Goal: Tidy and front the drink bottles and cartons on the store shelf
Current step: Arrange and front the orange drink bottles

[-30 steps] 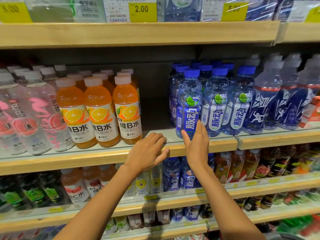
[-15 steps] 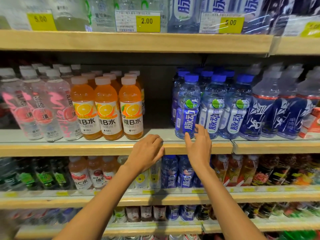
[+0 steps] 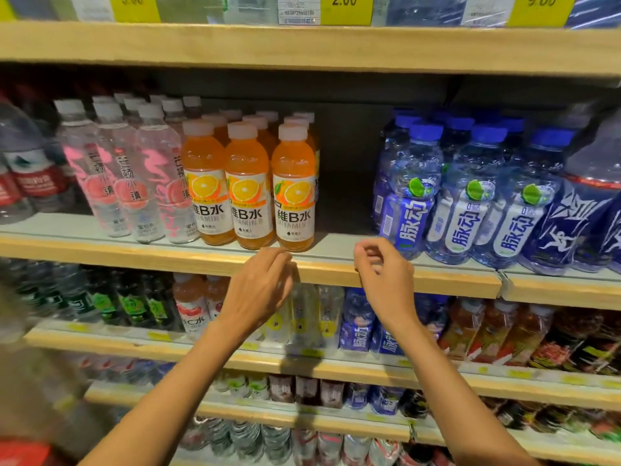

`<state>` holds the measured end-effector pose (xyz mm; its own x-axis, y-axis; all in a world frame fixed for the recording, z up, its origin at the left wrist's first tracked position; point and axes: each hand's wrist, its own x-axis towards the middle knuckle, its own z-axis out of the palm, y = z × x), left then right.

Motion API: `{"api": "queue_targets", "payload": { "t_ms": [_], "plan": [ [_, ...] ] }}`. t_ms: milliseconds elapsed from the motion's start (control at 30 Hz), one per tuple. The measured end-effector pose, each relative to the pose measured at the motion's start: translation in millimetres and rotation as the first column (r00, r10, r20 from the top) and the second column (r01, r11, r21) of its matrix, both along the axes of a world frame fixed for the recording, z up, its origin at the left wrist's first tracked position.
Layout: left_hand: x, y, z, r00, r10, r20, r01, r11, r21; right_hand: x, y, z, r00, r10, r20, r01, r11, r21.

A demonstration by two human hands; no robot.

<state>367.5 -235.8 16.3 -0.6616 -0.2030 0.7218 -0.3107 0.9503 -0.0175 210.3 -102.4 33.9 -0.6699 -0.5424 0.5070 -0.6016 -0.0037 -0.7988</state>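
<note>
- Nearest the camera: left hand (image 3: 258, 290) and right hand (image 3: 383, 280), both raised to the front lip of the shelf (image 3: 437, 280), both empty, fingers loosely curled, gripping nothing.
- Just above the left hand: front orange vitamin bottle (image 3: 294, 193), upright, label facing out, base almost at the left fingertips; nearer to the left hand than to the right.
- Up and to the right of the right hand: front blue bottle (image 3: 411, 193), upright, long axis vertical, label turned partly sideways where its two neighbours to the right faced forward; close to the right hand, apart from it, so judged the likelier thing to be turned next.
- Between the two hands and further in: bare gap on the shelf, separating the orange row from the blue row.
- Behind each front bottle: more of the same kind in files running toward the back wall, caps alone visible.
- Further left on the same shelf: clear bottles with pink labels (image 3: 131, 183), upright, in rows.
- Below the hands: lower shelves (image 3: 235, 361) stocked with mixed bottles, too blurred to name.
</note>
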Motion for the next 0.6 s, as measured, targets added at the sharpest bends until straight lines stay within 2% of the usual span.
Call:
{"api": "queue_targets", "payload": {
  "t_ms": [167, 300, 433, 600],
  "plan": [
    [6.1, -58.1, -9.4, 0.995, -0.086, 0.057, 0.098, 0.960, -0.263, 9.9, -57.9, 12.8, 0.998, 0.008, 0.063, -0.006, 0.999, -0.033],
    [6.5, -99.0, -18.2, 0.939, -0.202, 0.277, 0.308, 0.850, -0.426, 18.1, -102.4, 10.3, 0.988, 0.031, 0.154, -0.038, 0.998, 0.043],
    [5.2, -113.3, -23.0, 0.903, -0.245, 0.354, 0.403, 0.767, -0.499, 24.3, -128.4, 3.8, 0.986, -0.039, 0.159, 0.028, 0.997, 0.071],
    [9.1, -111.5, -23.6, 0.896, -0.274, 0.348, 0.433, 0.711, -0.554, 24.7, -136.6, 6.7, 0.983, -0.071, 0.167, 0.066, 0.997, 0.036]
  ]
}}
